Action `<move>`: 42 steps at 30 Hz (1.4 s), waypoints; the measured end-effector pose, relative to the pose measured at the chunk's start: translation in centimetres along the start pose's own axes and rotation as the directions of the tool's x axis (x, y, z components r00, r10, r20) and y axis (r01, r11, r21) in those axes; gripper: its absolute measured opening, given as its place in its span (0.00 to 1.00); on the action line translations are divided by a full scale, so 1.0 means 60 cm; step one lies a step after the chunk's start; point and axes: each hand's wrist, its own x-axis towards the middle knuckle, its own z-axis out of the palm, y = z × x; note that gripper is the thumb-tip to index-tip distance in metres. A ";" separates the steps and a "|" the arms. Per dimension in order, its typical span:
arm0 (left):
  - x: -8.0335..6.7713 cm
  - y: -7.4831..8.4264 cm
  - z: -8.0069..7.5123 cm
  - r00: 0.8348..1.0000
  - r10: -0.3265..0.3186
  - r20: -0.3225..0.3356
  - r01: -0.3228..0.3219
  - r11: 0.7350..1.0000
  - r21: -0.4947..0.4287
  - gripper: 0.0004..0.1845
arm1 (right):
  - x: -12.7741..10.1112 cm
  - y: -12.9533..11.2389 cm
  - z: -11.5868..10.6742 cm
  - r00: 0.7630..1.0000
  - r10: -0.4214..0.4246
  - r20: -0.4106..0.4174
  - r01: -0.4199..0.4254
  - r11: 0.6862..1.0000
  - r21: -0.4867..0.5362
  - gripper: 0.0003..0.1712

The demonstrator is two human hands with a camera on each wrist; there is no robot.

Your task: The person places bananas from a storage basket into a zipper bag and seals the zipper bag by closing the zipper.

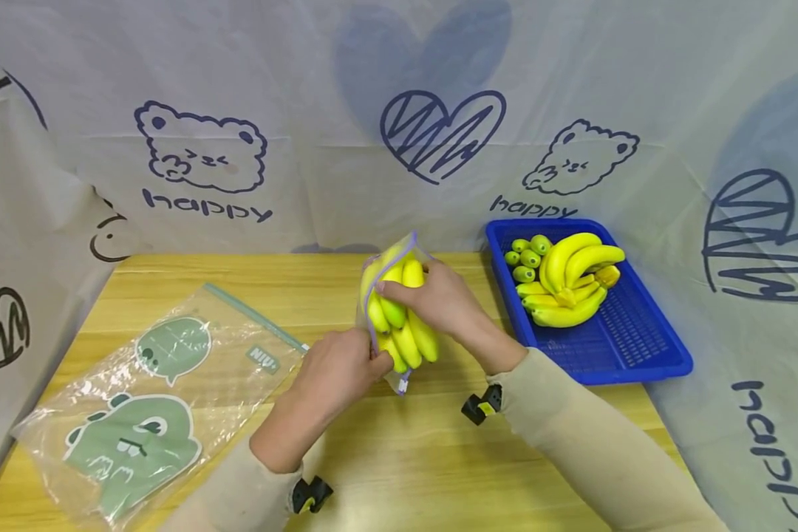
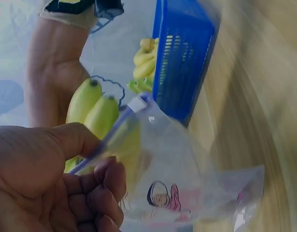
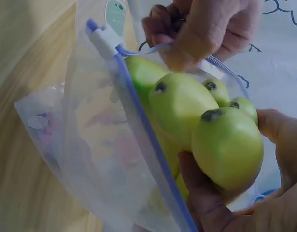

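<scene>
Purple edging rims the mouth of a clear bag (image 2: pixel 172 164), left of the blue basket (image 1: pixel 598 362). The left hand (image 1: pixel 335 369), on the bag's side away from the basket, pinches that rim between thumb and fingers. The right hand (image 1: pixel 442 295), on the side nearer the basket, has thumb and fingers curled round a bunch (image 1: pixel 406 343) of bananas, partly inside the bag, dark tips facing out of its mouth. A white slider (image 3: pixel 106 41) sits on the rim. More bananas (image 1: pixel 561 270) lie in the basket. A big bag (image 1: pixel 140 443), printed with green creatures, lies on the table (image 1: pixel 372 458), farther left of the basket.
</scene>
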 end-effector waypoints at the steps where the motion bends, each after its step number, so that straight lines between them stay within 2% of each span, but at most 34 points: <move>1: 0.000 0.001 0.002 1.000 0.010 0.015 -0.010 1.000 -0.001 0.22 | 0.000 -0.001 0.002 1.000 0.007 -0.012 -0.007 1.000 0.004 0.36; 5: 0.001 0.009 0.004 0.997 0.051 0.062 -0.046 0.996 -0.075 0.21 | -0.001 -0.002 0.015 0.998 0.015 -0.059 -0.015 1.000 -0.003 0.42; 10: -0.002 0.015 -0.006 0.996 0.026 0.085 -0.012 0.987 -0.163 0.19 | -0.003 -0.006 0.032 0.998 -0.010 -0.068 0.004 0.996 -0.087 0.49; 13: -0.004 0.014 -0.009 0.998 0.021 0.063 -0.010 0.987 -0.158 0.20 | 0.000 -0.011 0.036 0.997 -0.005 -0.074 -0.002 0.995 -0.097 0.53; 17: -0.006 0.011 -0.002 0.999 0.031 0.038 -0.028 0.995 -0.091 0.21 | 0.007 -0.014 0.037 0.993 0.032 -0.113 -0.039 0.998 -0.058 0.55; 21: -0.006 0.010 0.009 0.997 0.039 0.059 -0.034 0.995 -0.090 0.23 | 0.011 -0.014 0.046 0.993 0.049 -0.109 -0.055 0.997 -0.059 0.58; 25: -0.005 0.008 0.005 0.997 0.040 0.072 -0.025 0.982 -0.188 0.22 | 0.007 -0.009 0.061 0.995 0.024 -0.094 -0.040 0.984 -0.175 0.63; 28: -0.006 -0.001 -0.007 0.996 0.013 0.084 0.005 0.978 -0.210 0.20 | -0.002 -0.005 0.068 0.996 -0.035 -0.077 0.008 0.949 -0.314 0.64; 31: -0.007 -0.014 -0.022 0.998 -0.041 0.052 0.049 0.986 -0.161 0.19 | -0.011 -0.003 0.070 0.992 -0.111 -0.057 0.079 0.914 -0.399 0.62; 36: 0.000 -0.036 -0.042 0.987 -0.154 -0.035 0.151 0.986 -0.073 0.23 | -0.020 -0.001 0.065 0.991 -0.122 -0.061 0.086 0.903 -0.420 0.65; 39: 0.006 -0.044 -0.045 0.985 -0.161 -0.062 0.156 0.984 -0.087 0.19 | -0.025 0.000 0.063 0.993 -0.116 -0.028 0.093 0.898 -0.430 0.64; 42: 0.013 -0.043 -0.041 0.985 -0.124 -0.118 0.107 0.984 -0.143 0.13 | -0.034 -0.003 0.061 0.993 -0.118 0.029 0.118 0.890 -0.441 0.60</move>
